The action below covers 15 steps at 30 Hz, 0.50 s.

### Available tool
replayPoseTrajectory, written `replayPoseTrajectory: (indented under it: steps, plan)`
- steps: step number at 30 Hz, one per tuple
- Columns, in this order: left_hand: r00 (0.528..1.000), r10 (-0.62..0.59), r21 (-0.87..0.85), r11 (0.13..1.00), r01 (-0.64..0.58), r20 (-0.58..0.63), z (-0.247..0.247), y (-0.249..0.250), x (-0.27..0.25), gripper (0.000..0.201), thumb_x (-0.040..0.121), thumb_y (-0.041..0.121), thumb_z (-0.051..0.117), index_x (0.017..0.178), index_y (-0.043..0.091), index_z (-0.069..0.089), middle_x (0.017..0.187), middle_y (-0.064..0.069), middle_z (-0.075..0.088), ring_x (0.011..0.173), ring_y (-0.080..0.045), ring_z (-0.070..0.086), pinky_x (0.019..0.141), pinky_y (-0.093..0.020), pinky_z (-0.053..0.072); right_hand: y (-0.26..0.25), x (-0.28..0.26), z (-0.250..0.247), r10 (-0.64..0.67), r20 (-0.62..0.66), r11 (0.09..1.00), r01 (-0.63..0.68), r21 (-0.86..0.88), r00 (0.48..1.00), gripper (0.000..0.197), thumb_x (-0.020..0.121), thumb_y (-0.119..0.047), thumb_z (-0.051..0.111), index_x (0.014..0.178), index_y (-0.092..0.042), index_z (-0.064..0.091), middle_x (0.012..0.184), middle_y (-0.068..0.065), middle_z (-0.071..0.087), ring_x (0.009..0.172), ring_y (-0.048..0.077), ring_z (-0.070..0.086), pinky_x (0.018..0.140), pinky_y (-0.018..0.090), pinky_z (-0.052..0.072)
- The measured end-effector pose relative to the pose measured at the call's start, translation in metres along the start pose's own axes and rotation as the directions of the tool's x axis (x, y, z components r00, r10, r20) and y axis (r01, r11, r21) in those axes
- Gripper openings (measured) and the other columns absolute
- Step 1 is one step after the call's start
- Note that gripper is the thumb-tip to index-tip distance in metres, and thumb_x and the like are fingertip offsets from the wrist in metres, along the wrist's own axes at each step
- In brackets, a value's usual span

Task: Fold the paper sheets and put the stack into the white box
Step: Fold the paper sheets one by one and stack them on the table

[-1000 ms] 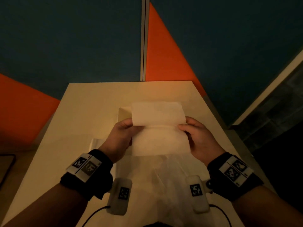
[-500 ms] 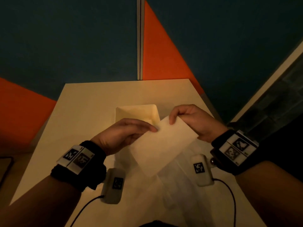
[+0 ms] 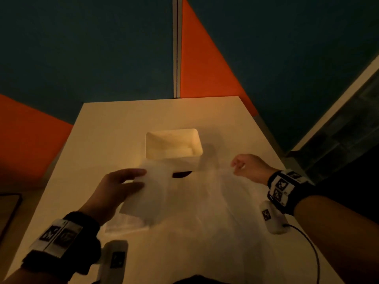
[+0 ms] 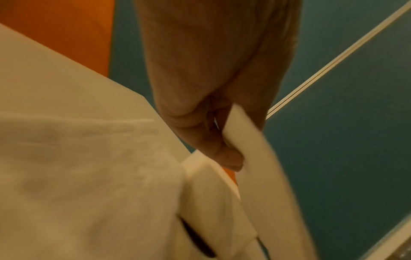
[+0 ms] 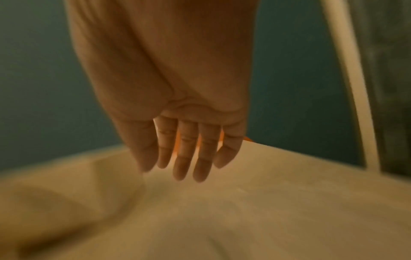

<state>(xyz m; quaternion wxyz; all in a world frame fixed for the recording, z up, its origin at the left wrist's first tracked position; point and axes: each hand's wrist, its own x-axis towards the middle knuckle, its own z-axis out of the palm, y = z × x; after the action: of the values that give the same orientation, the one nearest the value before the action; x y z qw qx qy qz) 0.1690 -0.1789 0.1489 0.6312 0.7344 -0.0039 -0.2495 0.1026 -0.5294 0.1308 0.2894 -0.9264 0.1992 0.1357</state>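
Note:
The white box (image 3: 173, 145) stands open in the middle of the table, with something pale inside it. My left hand (image 3: 141, 178) holds a folded paper sheet (image 3: 149, 197) just in front of the box and to the left. In the left wrist view the thumb and fingers (image 4: 231, 154) pinch the edge of that folded paper (image 4: 262, 167). Thin translucent sheets (image 3: 205, 201) lie spread on the table in front of the box. My right hand (image 3: 238, 165) hovers over their far right corner. Its fingers (image 5: 189, 168) hang straight and hold nothing.
The pale table (image 3: 106, 140) narrows toward a blue and orange wall. Its right edge runs close behind my right hand. A dark oval gap (image 3: 181, 174) shows in the sheets just before the box. A cable (image 3: 307, 242) trails from my right wrist.
My right hand has let go of the folded paper and moved out to the right. My left hand alone now holds the paper, lower and further left.

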Motion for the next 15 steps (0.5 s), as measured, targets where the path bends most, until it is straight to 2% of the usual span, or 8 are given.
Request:
replayPoseTrajectory:
  steps: [2,4,6,8,11,15]
  plan:
    - [0.997,-0.021,0.101,0.994,0.028,-0.072,-0.015,-0.017,-0.001,0.025,0.081,-0.003,0.064,0.094,0.018,0.068,0.109,-0.010,0.063,0.095,-0.031,0.062,0.085,-0.044,0.053,0.015,0.001,0.009,0.029,0.131,0.973,0.001,-0.230,0.991,0.041,0.079,-0.010,0.072,0.114,-0.022,0.056,0.117,0.002,0.054,0.106,0.019,0.054,0.089,0.029,0.046]
    - [0.991,-0.030,0.215,0.975,0.057,-0.127,-0.025,-0.029,-0.004,0.028,0.080,-0.002,0.067,0.098,0.018,0.068,0.106,-0.012,0.063,0.090,-0.030,0.062,0.085,-0.042,0.050,0.022,0.001,0.017,0.051,0.250,0.903,0.062,-0.425,0.967,0.067,0.074,-0.014,0.076,0.131,-0.026,0.045,0.134,-0.002,0.041,0.120,0.022,0.046,0.099,0.036,0.043]
    - [0.985,-0.040,0.305,0.948,0.090,-0.166,-0.030,-0.038,-0.005,0.033,0.078,0.000,0.070,0.106,0.018,0.066,0.102,-0.013,0.064,0.085,-0.029,0.063,0.080,-0.039,0.049,0.025,0.001,0.024,0.045,0.299,0.825,0.133,-0.549,0.953,0.083,0.069,-0.016,0.080,0.137,-0.030,0.036,0.142,-0.006,0.031,0.127,0.024,0.038,0.103,0.040,0.039]
    - [0.982,-0.048,0.345,0.932,0.111,-0.185,-0.031,-0.043,-0.006,0.038,0.077,0.003,0.072,0.109,0.022,0.065,0.097,-0.012,0.067,0.083,-0.029,0.065,0.077,-0.037,0.051,0.025,0.002,0.030,0.036,0.300,0.789,0.157,-0.593,0.953,0.089,0.064,-0.017,0.084,0.136,-0.032,0.034,0.141,-0.006,0.028,0.128,0.025,0.036,0.102,0.040,0.038]
    - [0.978,-0.034,0.370,0.923,0.109,-0.204,-0.031,-0.047,-0.006,0.040,0.079,0.004,0.070,0.111,0.027,0.061,0.088,-0.003,0.065,0.078,-0.024,0.065,0.068,-0.029,0.048,0.021,0.002,0.033,0.034,0.303,0.764,0.171,-0.622,0.952,0.085,0.060,-0.019,0.086,0.127,-0.031,0.036,0.135,-0.005,0.033,0.123,0.024,0.038,0.099,0.042,0.038]
    - [0.976,0.008,0.470,0.877,0.097,-0.216,-0.031,-0.052,-0.005,0.041,0.079,0.009,0.072,0.112,0.030,0.061,0.101,-0.008,0.065,0.082,-0.024,0.064,0.077,-0.035,0.048,0.018,0.003,0.034,0.048,0.329,0.767,0.176,-0.616,0.943,0.073,0.058,-0.019,0.086,0.105,-0.036,0.033,0.124,-0.006,0.045,0.113,0.024,0.043,0.092,0.040,0.039]
